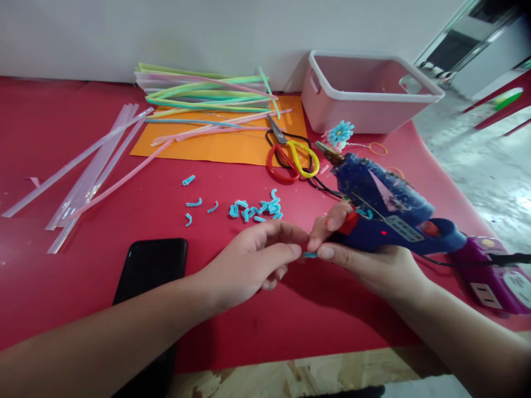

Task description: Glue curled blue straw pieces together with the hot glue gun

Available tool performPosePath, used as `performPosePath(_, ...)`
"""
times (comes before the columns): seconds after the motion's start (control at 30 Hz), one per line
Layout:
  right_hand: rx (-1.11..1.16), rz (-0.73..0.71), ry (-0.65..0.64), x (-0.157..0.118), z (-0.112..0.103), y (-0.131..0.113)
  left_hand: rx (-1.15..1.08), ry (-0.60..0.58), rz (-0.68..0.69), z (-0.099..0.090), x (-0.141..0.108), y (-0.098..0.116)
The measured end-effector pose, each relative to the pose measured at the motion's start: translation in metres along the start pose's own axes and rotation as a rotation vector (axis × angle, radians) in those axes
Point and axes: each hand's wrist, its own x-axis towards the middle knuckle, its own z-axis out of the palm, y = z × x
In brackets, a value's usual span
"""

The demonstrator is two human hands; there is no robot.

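A blue hot glue gun (377, 199) lies in my right hand (373, 260), its metal nozzle pointing up and left. The thumb and fingertips of that hand also meet at a short blue pipe cleaner piece (310, 255). My left hand (253, 260) is closed in a pinch at the left end of this piece; its fingertips are partly hidden. Just beyond my left hand lies a pile of short blue pipe cleaner pieces (261, 210), with a few loose ones to its left. A blue pipe cleaner flower (341, 133) lies past the nozzle.
Scissors (286, 155) and long pipe cleaners (207, 94) lie on an orange sheet (199, 148). Clear glue sticks (95, 166) are at the left, a black phone (151, 265) near my left forearm. A pink bin (352, 108) stands behind; a purple power strip (489, 276) sits right.
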Motion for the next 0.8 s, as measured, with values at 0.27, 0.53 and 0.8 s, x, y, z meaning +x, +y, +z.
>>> performPosePath(0.27, 0.086, 0.058, 0.022, -0.001, -0.001, 0.005, 0.499, 0.078, 0.416, -0.001, -0.008, -0.011)
performPosePath(0.53, 0.03, 0.071, 0.051, -0.003, -0.003, 0.006, 0.652, 0.139, 0.587, -0.004, -0.005, -0.01)
performPosePath(0.8, 0.057, 0.041, 0.049, -0.004, -0.004, 0.006, 0.67, 0.14, 0.661, -0.004, -0.005, -0.01)
